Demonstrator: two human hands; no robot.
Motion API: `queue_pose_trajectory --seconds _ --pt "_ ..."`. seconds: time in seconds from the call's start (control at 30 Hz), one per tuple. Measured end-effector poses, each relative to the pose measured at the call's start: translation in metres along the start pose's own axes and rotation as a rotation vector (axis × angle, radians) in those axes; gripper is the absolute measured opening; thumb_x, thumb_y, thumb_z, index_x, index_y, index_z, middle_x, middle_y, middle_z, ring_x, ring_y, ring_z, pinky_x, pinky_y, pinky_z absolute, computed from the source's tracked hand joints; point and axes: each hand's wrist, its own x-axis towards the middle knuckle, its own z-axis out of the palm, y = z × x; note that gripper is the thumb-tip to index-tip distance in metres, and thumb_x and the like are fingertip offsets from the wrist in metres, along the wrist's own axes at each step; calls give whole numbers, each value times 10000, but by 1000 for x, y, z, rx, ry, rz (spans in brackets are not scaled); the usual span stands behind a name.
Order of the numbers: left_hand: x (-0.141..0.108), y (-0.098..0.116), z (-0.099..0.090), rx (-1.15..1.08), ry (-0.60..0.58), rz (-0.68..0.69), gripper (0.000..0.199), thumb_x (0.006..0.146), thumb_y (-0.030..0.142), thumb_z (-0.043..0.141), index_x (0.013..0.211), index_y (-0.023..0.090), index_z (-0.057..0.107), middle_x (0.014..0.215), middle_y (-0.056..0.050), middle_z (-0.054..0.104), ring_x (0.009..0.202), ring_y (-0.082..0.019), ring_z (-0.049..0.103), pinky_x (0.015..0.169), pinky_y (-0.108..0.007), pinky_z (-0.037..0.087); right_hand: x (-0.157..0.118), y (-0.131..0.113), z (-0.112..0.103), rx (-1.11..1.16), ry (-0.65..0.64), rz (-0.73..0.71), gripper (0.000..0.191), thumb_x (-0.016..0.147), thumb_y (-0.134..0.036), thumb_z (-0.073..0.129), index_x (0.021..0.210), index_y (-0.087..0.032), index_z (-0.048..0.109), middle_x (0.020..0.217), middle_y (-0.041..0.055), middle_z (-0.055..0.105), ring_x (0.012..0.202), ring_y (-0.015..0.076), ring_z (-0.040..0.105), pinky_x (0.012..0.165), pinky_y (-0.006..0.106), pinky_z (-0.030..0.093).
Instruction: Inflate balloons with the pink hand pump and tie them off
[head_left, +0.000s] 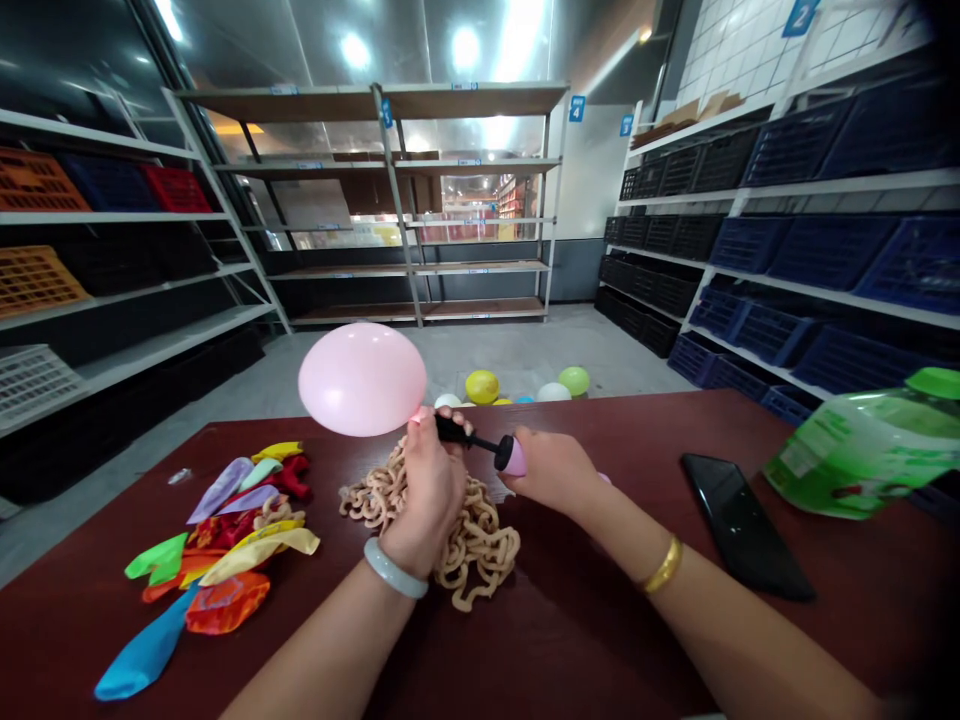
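A black hand pump [452,430] with a pink handle [516,457] lies across the space between my two hands. My left hand [435,475] is closed around the pump's black body and pinches the neck of an inflated pink balloon [362,380] at its tip. My right hand [553,470] grips the pink handle, and a stretch of black rod shows between handle and body. Beneath my left hand a tangled beige cord [480,545] is heaped on the dark red table [592,620].
Deflated balloons in many colours [225,600] lie at the left. A black phone [742,525] and a green-capped bottle of green liquid [862,445] are at the right. Inflated balloons [482,387] rest on the floor beyond the table; shelves with crates [832,250] stand around.
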Motion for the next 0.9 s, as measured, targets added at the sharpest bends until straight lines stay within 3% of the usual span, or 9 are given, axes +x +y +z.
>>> queue_pose_trajectory --seconds 0.13,0.23,0.5,0.6,0.73,0.9 --pt "-24 -15 11 -9 -23 -87 227 819 286 720 850 198 513 784 9 558 680 -123 560 673 -285 490 -4 -8 0 46 53 2 327 834 -479 580 1003 -199 557 903 92 724 825 290 708 661 328 454" --pt "-25 -13 13 21 -32 -90 220 825 287 714 854 196 517 790 3 562 690 -128 567 683 -293 497 -4 -11 0 61 68 2 325 839 -490 565 987 -200 555 895 89 724 807 292 708 642 328 451" --pt "35 39 -15 56 58 60 180 801 201 672 830 196 494 731 6 559 666 -149 581 618 -291 487 5 4 5 53 18 -7 357 836 -502 569 1032 -203 579 956 96 729 866 297 700 685 338 448" --pt "53 49 -26 50 95 114 151 803 172 628 827 199 481 711 15 541 640 -146 568 592 -284 469 9 14 5 38 -17 -1 366 832 -502 584 1039 -201 578 978 102 729 898 300 695 709 340 450" --pt "45 33 -24 34 95 111 175 814 192 645 825 198 470 734 12 545 661 -139 568 617 -278 472 9 20 5 -6 -26 1 362 819 -502 609 1014 -199 579 972 98 726 902 299 695 725 334 452" --pt "3 -2 -3 10 -22 -4 226 828 279 700 846 204 487 791 4 553 704 -132 572 665 -278 485 2 8 2 22 11 -12 381 825 -527 592 1024 -204 569 964 88 725 882 286 696 700 322 451"
